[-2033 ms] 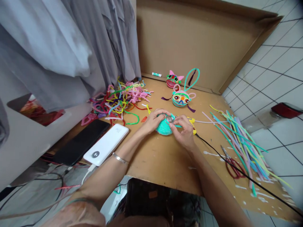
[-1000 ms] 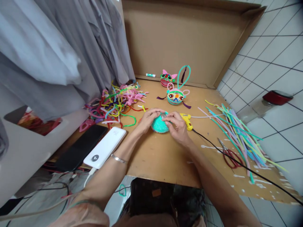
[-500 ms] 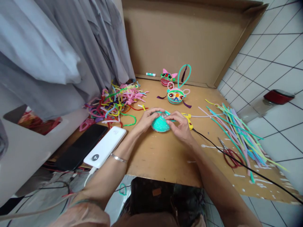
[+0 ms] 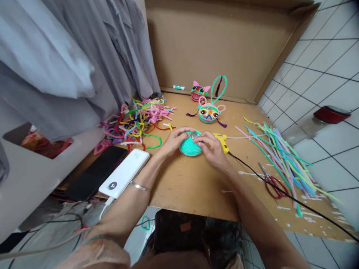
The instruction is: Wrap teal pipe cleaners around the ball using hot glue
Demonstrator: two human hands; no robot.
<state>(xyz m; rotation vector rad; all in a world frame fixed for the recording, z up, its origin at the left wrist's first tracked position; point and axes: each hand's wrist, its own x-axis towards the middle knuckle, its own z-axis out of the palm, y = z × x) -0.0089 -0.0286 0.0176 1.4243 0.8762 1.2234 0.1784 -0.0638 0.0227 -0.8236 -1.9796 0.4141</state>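
A turquoise cup-like piece wound with fuzzy strands [image 4: 190, 148] is held over the middle of the table. My left hand [image 4: 174, 141] wraps its left side, thumb near the rim. On the right, my right hand [image 4: 211, 148] has thumb and index finger pinched together at the rim; what lies between those fingertips is too small to make out. Just behind my right hand lies a yellow glue gun [image 4: 223, 143], partly hidden by it. Beyond the piece stands a finished-looking round figure with eyes and pink loops [image 4: 208, 113].
Tangled coloured pipe cleaners [image 4: 140, 119] lie left, near a white power bank [image 4: 125, 172] and black phone [image 4: 97, 173]. Straight pipe cleaners [image 4: 283, 157], red-handled scissors [image 4: 273, 185] and a black cable [image 4: 260, 177] are right. A second figure [image 4: 198, 92] stands behind.
My right fingers have shifted slightly left along the rim. The turquoise strand that showed beside them no longer shows there. My left hand has barely moved.
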